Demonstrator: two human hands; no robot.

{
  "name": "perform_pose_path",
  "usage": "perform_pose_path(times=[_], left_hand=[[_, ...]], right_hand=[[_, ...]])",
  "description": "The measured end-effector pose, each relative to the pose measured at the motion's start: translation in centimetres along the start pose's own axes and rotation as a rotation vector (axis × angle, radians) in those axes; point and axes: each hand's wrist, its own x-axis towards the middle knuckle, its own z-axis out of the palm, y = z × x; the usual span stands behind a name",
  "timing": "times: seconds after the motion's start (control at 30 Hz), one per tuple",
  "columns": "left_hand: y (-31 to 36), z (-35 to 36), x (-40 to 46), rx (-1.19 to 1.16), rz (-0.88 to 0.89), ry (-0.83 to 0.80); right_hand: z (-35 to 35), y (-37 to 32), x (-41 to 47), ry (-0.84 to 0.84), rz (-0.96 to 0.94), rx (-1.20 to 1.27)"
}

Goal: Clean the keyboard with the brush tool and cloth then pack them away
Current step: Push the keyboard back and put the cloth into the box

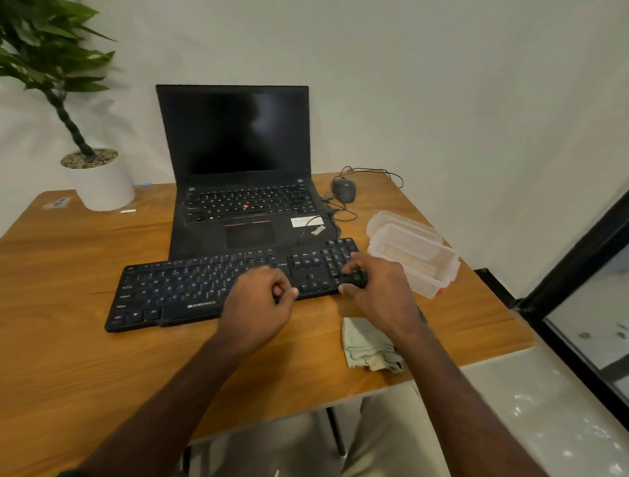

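Head view. A black keyboard (pixel 210 288) lies slantwise on the wooden bench (pixel 69 299), its right end raised toward 1 o'clock and its rear edge touching the front of an open black laptop (pixel 243 184) with a dark screen. The left hand (pixel 263 301) hovers over the keyboard's front edge near its middle; its grip is curled, thumb tip pressed against the fingers, and whether it pinches anything cannot be told. The right hand (pixel 375 288) is at the keyboard's right end, its grip curled round a small dark thing (pixel 354 278) over the number keys; this is too dark and too hidden to identify. A crumpled pale cloth (pixel 368 345) lies on the bench at 5 o'clock from the keyboard, partly under the right forearm. A clear plastic box (pixel 416 268) stands just beside the keyboard's right end, at 3 o'clock, with its clear lid (pixel 396 224) behind it. A corded black mouse (pixel 344 189) sits at 1 o'clock from the laptop. A white pot (pixel 102 185) holding a green plant (pixel 37 35) stands at 10 o'clock.
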Motion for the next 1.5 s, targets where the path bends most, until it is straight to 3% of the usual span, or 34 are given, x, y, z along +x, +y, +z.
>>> perform_pose_path(times=[0.13,0.4,0.7,0.97,1.17,1.5], left_hand=[[1.9,2.1,-0.4,-0.013,0.098,-0.098],[3.3,4.5,0.1,-0.002,0.141,-0.177],[3.8,4.7,0.8,0.016,0.184,-0.209],[3.5,5.3,1.2,0.0,0.171,-0.212],[3.4,4.7,2.3,-0.114,0.219,-0.216],[5.1,4.9,8.0,-0.169,0.248,-0.163]], right_hand=[[-2.1,1.4,-2.1,0.096,0.03,0.061],[-3.8,4.6,-5.3,0.071,0.152,0.003],[-3.3,4.2,-5.5,-0.213,-0.064,-0.285],[-2.6,3.5,-4.1,-0.381,-0.037,-0.402],[-4.0,2.4,-3.2,-0.404,-0.01,-0.185],[-9.6,4.0,1.7,-0.17,0.204,0.227]])
